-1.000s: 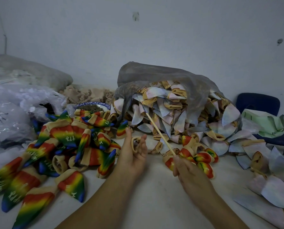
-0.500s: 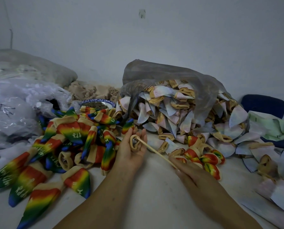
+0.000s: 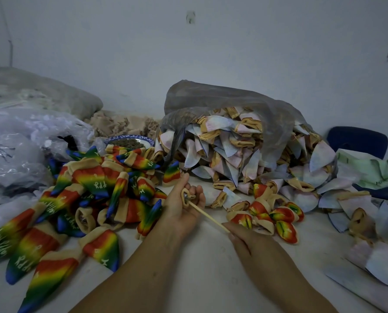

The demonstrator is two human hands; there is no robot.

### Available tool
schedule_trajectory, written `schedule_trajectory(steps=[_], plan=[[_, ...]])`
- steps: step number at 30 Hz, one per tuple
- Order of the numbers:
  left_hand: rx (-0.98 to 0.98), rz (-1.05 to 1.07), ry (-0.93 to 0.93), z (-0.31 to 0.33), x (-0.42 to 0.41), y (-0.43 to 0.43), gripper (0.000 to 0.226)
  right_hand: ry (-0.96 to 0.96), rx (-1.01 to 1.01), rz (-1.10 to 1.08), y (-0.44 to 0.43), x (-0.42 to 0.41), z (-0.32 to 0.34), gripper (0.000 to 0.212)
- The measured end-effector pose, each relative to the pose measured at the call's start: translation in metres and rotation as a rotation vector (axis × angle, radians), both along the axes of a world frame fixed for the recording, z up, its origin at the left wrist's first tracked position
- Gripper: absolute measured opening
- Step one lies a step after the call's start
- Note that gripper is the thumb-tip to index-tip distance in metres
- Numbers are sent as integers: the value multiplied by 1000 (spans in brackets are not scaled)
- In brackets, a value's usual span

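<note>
- The left hand (image 3: 184, 208) was curled round a small beige fabric piece (image 3: 186, 196), bunched between thumb and fingers with its open mouth turned toward the other hand and held just above the table (image 3: 199, 279).
- The right hand (image 3: 245, 240) pinched the near end of a thin wooden stick (image 3: 207, 214). The stick slanted up and away, and its far tip met the mouth of the fabric piece.
- I judged the step in hand to be working the stick into the piece, either to push its tip out or to turn it. How deep the tip sat could not be told, because the fabric and fingers hid it.
- The next move seemed to call for a straight push along the stick's own line, with the left hand gripping the cuff firmly enough that the cloth would not slide off with the tip.
- A slanted push could have let the tip slip out of the mouth or snag the weave.
- To the left lay a heap of rainbow cones (image 3: 93, 181), with a blue-rimmed bowl (image 3: 129, 139) behind it.
- Ahead, a plastic bag (image 3: 233, 102) spilled pale pieces (image 3: 233, 150) onto the table.
- A small cluster of red-and-yellow pieces (image 3: 272, 214) sat just beyond the right hand — perhaps where this one would go.
</note>
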State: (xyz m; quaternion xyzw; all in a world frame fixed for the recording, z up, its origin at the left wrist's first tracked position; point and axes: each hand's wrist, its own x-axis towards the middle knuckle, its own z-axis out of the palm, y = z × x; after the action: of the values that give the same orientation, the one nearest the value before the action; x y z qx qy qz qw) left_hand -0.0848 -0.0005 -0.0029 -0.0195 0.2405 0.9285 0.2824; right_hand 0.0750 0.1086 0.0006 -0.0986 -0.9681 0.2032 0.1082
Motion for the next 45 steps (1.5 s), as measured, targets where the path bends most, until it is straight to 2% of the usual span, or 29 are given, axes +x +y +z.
schedule_trajectory(steps=[7, 11, 14, 19, 25, 30, 34, 37, 39, 41, 45], plan=[[73, -33, -68, 1, 9, 7, 22, 11, 18, -68, -10, -1, -3, 29], [102, -30, -124, 2, 13, 12, 37, 43, 73, -96, -19, -3, -8, 33], [77, -24, -141, 2, 16, 14, 37, 45, 85, -99, -23, -4, -10, 32], [-86, 3, -67, -4, 16, 17, 34, 39, 56, -85, -23, -4, -9, 28], [-112, -111, 28, -4, 19, 18, 43, 121, 119, -86, -13, -2, -1, 36], [-69, -26, 19, -4, 16, 16, 41, 106, 126, -87, -14, 0, 1, 34], [-34, -6, 11, -3, 14, 14, 31, 71, 141, -97, -17, 1, 1, 31], [-22, 2, 23, -2, 13, 13, 35, 13, 125, -104, -21, 0, 0, 30], [-11, 34, 9, -2, 12, 14, 25, -27, 112, -99, -25, -2, -1, 28], [-29, 79, -1, -2, 11, 14, 19, -55, 114, -87, -28, -3, -2, 26], [-112, 176, 1, -5, 8, 13, 22, -72, 98, -77, -28, -4, -2, 24]])
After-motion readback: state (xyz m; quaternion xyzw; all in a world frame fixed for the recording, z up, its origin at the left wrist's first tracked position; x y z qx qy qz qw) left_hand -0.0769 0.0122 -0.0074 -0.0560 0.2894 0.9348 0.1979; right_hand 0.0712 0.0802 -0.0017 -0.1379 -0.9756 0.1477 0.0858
